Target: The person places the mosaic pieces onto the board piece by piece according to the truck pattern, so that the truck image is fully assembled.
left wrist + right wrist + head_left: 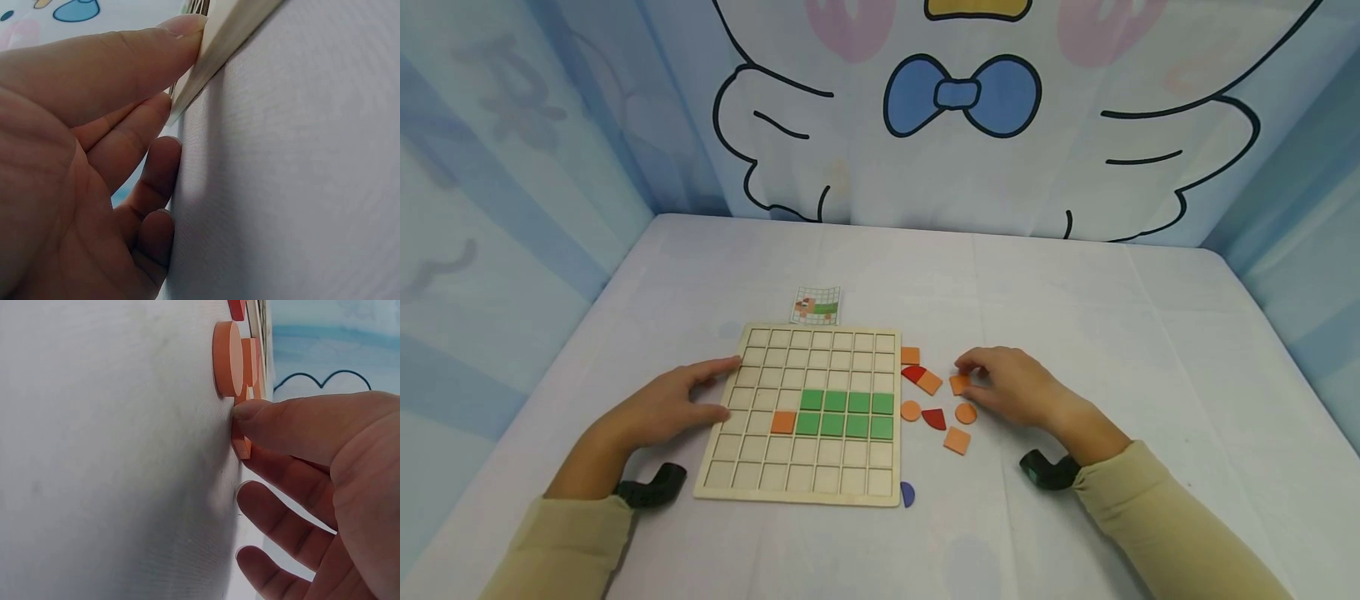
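On the table lies a wooden grid board (pixel 797 478) with two rows of green square tiles (pixel 833 402) and one orange square tile (pixel 782 422) set in its cells. My left hand (pixel 658 406) rests at the board's left edge, thumb and fingertips touching it. Right of the board, my right hand (pixel 1018 385) pinches a loose orange square (pixel 959 384) between thumb and index finger. In the right wrist view that orange square (pixel 242 442) is at the tabletop, partly hidden by the thumb, beside an orange disc (pixel 229 359).
Near the right hand lie another orange disc (pixel 911 410), orange squares (pixel 957 440) and red quarter-round pieces (pixel 935 418). A blue half-round piece (pixel 908 494) sits by the board's lower right corner. Behind the board is a small pattern card (pixel 816 306).
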The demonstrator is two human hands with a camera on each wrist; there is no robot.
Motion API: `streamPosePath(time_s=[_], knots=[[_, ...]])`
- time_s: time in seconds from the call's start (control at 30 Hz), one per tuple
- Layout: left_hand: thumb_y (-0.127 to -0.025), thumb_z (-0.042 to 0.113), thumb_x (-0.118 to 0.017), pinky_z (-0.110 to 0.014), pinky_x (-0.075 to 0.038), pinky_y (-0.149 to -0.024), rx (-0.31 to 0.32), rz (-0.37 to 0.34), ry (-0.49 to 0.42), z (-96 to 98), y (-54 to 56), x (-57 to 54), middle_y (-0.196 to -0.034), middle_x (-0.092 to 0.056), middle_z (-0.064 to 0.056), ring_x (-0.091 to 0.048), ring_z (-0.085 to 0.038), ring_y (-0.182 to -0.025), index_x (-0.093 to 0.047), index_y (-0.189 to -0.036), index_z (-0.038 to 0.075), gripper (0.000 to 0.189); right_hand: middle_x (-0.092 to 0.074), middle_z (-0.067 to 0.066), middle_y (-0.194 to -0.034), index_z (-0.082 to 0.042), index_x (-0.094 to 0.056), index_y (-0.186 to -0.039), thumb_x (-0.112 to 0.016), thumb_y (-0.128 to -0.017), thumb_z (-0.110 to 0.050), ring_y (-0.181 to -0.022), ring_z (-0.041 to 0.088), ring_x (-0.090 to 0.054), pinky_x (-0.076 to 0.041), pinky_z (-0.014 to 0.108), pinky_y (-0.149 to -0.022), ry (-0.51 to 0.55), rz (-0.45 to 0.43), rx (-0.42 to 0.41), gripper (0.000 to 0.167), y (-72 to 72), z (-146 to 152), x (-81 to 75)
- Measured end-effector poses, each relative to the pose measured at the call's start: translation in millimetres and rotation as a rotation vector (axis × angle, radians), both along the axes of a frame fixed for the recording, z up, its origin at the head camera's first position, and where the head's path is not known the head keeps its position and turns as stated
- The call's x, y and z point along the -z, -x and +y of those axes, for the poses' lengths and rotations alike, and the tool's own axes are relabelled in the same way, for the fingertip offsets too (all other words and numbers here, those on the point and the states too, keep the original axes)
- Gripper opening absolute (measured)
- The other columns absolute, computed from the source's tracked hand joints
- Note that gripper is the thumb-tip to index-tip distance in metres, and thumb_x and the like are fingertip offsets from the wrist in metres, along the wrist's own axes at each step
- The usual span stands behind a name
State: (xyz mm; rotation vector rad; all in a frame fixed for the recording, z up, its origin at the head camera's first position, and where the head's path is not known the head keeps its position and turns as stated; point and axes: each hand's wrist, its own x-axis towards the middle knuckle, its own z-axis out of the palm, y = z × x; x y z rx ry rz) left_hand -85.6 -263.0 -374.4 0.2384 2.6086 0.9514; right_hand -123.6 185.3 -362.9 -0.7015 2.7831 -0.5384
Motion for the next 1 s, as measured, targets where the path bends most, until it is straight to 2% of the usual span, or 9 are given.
streamPosePath(time_s=[0.5,0.83,1.0], knots=[[-0.087,0.028,-0.077,-0.064,-0.03,-0.108,0.005,-0.002,-0.006,0.7,0.3,-2.4,-0.152,-0.039,-0.027,-0.039,-0.048,-0.135,-0.043,-0.152,0.005,0.076,-0.068,0.006,-0.111,-0.004,-0.067,-0.122,-0.072,-0.093,-0.016,-0.099,0.026,-0.06,-0.049,0.048,-0.093,-0.008,0.005,0.02,0.032,-0.8,5.6,-1.4],[-0.087,0.026,-0.077,-0.064,-0.029,-0.109,0.002,0.001,-0.013,1.0,-0.4,-1.5,-0.152,-0.039,-0.028,-0.038,-0.049,-0.136,-0.043,-0.151,0.004,0.075,-0.069,0.007,-0.107,-0.003,-0.068,-0.122,-0.073,-0.092,-0.018,-0.096,0.025,-0.06,-0.052,0.044,-0.089,-0.055,0.058,0.021,0.034,-1.3,2.1,0.1],[-0.087,0.026,-0.077,-0.064,-0.029,-0.109,0.002,0.003,-0.015,0.7,-0.4,-1.3,-0.152,-0.038,-0.028,-0.038,-0.049,-0.136,-0.043,-0.151,0.004,0.075,-0.069,0.007,-0.106,-0.003,-0.069,-0.12,-0.073,-0.092,-0.018,-0.094,0.024,-0.06,-0.052,0.043,-0.088,-0.023,0.084,0.006,0.032,-0.5,0.3,-1.3]])
